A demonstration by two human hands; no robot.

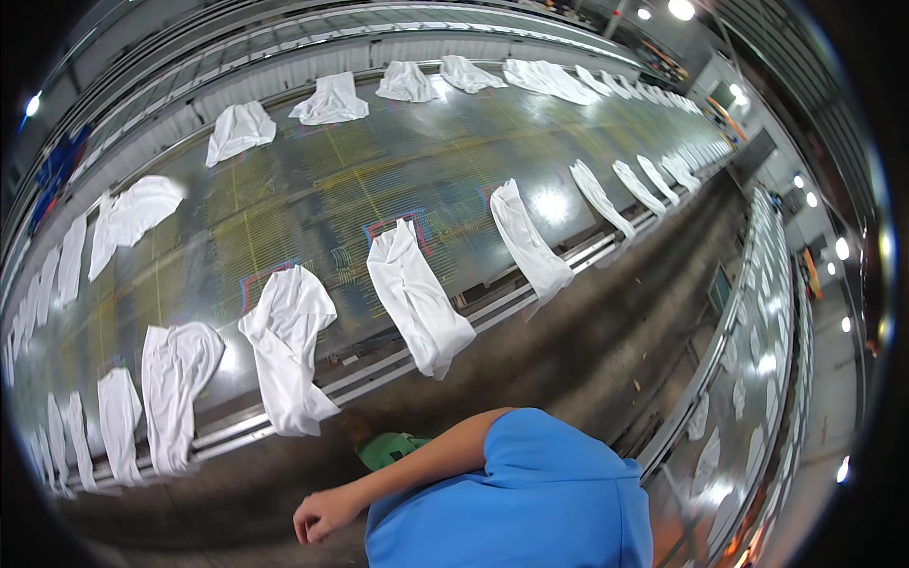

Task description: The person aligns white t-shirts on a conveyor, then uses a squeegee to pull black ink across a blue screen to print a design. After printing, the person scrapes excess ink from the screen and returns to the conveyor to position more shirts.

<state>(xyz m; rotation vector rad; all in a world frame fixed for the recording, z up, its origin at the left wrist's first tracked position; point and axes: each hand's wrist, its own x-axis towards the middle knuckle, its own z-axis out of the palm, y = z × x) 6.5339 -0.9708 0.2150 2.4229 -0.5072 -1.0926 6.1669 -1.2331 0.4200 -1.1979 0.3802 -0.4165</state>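
My right hand (324, 514) hangs in front of my blue shirt, its arm bent at the elbow. Its fingers curl in loosely, and nothing shows in them; the palm is hidden. My left hand is out of the picture. Closest to the right hand is a folded white cloth piece (286, 346), draped over the near edge of a long table (454, 256). Further white pieces lie on either side of it, one long and narrow (413, 303), another wider with a rounded top (177, 388). My right hand touches none of them.
More white pieces (329, 98) line the table's far edge. A metal rail (365, 379) runs along its near side. Across the dark aisle floor (587, 350) stands another long table (748, 379) with cloth pieces. A green shoe (386, 451) shows beyond my forearm.
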